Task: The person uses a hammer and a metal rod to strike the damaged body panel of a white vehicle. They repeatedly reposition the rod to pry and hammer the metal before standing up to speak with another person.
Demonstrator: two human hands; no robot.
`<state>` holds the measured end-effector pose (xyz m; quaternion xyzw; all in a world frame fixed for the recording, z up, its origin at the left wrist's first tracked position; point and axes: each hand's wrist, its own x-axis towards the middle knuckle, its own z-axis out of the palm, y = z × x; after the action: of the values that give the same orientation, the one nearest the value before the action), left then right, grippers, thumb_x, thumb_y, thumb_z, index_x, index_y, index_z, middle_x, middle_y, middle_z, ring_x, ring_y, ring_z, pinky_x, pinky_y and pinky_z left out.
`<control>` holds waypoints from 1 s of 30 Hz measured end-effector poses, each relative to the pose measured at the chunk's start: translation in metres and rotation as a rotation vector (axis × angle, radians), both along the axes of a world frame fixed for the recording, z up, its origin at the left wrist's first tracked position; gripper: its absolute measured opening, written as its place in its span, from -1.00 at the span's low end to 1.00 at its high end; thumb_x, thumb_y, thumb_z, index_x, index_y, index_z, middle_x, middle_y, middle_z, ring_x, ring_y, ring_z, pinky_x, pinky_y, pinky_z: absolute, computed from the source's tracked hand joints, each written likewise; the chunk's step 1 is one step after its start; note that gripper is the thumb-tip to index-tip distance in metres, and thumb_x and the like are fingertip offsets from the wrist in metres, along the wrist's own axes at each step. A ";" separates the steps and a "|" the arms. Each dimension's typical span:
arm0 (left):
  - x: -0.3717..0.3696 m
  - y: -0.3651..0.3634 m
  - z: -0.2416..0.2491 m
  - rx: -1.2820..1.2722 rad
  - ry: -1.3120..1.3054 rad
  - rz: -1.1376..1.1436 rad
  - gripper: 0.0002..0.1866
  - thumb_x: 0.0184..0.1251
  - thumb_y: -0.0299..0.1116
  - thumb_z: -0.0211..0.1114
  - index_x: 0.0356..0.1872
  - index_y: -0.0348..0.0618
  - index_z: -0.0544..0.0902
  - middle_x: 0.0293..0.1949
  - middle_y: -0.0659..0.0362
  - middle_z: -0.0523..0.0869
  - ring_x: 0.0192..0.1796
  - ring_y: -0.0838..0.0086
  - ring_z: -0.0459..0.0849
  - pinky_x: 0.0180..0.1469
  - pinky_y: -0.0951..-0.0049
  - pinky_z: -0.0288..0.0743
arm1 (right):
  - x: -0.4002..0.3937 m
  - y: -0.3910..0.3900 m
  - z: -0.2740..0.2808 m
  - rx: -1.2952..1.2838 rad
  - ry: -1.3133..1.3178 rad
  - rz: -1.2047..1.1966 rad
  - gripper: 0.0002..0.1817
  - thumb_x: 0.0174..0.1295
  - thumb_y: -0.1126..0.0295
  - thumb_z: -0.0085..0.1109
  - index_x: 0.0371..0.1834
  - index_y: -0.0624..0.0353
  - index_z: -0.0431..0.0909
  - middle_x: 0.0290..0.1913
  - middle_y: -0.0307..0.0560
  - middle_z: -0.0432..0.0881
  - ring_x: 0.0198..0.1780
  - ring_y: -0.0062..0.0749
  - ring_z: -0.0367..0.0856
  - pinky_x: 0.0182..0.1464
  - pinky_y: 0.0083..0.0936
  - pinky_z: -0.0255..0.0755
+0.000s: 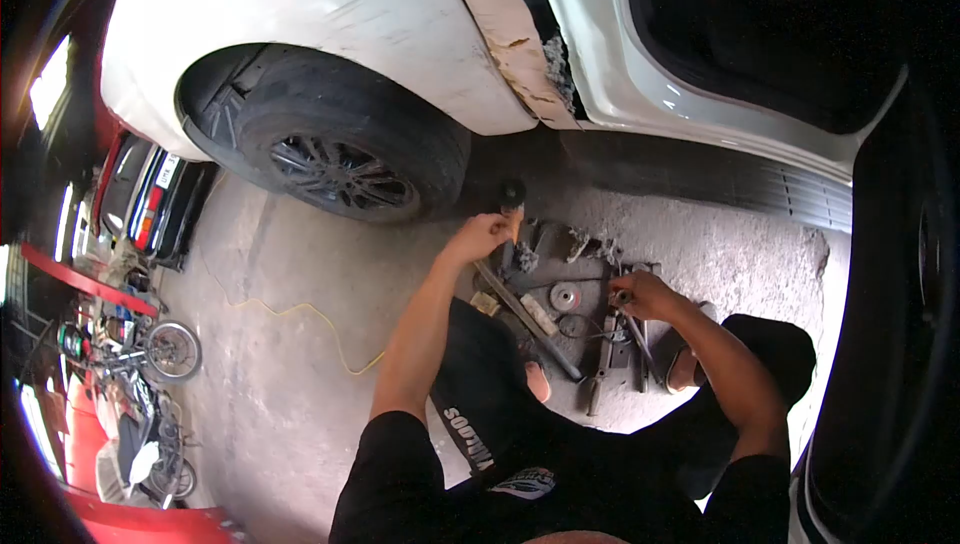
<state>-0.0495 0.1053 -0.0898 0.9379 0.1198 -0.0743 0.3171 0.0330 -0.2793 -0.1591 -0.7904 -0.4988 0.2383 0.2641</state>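
Left hand (482,236) is closed around the wooden handle of a hammer (512,206), head pointing up toward the car tyre (340,169). Right hand (643,294) grips a small tool (622,297) just right of it, over the scattered tools (600,359) on the floor (290,384). Grinding disc (565,296) sits between both hands, nearer the right.

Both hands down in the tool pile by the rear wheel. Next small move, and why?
Probably lift the hammer clear of the pile: the left hand already grips its handle, head upright near the tyre. The right hand is closed on a small tool among the loose tools on the floor; what kind it is I cannot tell.
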 end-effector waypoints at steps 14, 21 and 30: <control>-0.001 -0.007 0.003 -0.064 -0.120 0.006 -0.65 0.33 -0.26 0.38 0.06 -0.24 0.71 -0.15 -0.05 0.82 -0.07 0.13 0.81 0.02 0.25 0.61 | 0.004 0.002 0.004 -0.100 0.027 -0.086 -0.46 0.23 0.10 0.39 0.25 0.06 0.63 0.01 0.11 0.76 0.04 0.01 0.74 0.12 -0.23 0.58; 0.006 0.000 -0.008 -0.148 -0.164 -0.016 -0.62 0.33 -0.22 0.39 0.07 -0.23 0.71 -0.11 -0.07 0.81 -0.03 0.11 0.79 0.04 0.21 0.61 | 0.013 -0.008 -0.005 -0.025 0.103 -0.069 -0.65 0.20 0.21 0.40 0.00 0.12 0.72 -0.11 0.03 0.79 -0.06 -0.15 0.77 0.15 -0.31 0.54; -0.001 0.004 -0.005 -0.128 -0.103 -0.005 -0.60 0.34 -0.17 0.40 0.08 -0.21 0.71 -0.12 -0.09 0.80 -0.02 0.07 0.78 0.04 0.19 0.61 | 0.015 -0.002 -0.009 -0.043 0.181 -0.158 -0.61 0.18 0.09 0.37 0.00 0.03 0.76 -0.12 0.08 0.79 -0.04 0.00 0.76 0.09 -0.22 0.60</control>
<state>-0.0506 0.1088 -0.0950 0.9185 0.0958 -0.0341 0.3821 0.0481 -0.2815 -0.1685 -0.8079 -0.4040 0.2978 0.3090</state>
